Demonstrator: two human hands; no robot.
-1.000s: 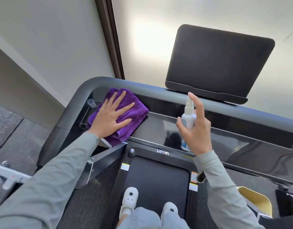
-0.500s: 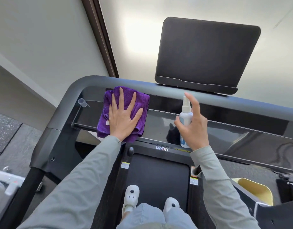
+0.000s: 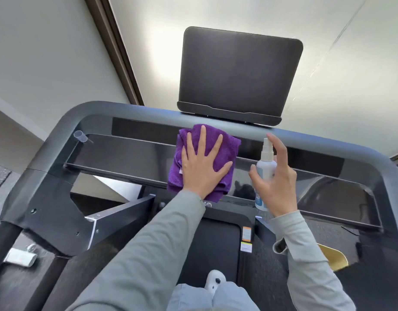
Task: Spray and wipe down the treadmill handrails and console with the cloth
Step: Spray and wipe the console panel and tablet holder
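Cloth pressed on the console, mid-frame.
Left hand [image 3: 202,169] lies flat, fingers spread, on purple cloth [image 3: 227,142]; right hand [image 3: 276,185] grasps spray bottle [image 3: 265,167].

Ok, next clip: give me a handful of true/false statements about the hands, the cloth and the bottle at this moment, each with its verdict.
1. The left hand lies flat with fingers spread on the purple cloth. True.
2. The right hand holds the spray bottle with the forefinger over its nozzle. True.
3. The cloth lies at the far left end of the glossy console shelf. False: it is near the middle, just below the tablet stand.
4. The spray bottle stands on the treadmill belt. False: it is in the right hand's grip, held up in front of the shelf.
5. The cloth is green. False: it is purple.
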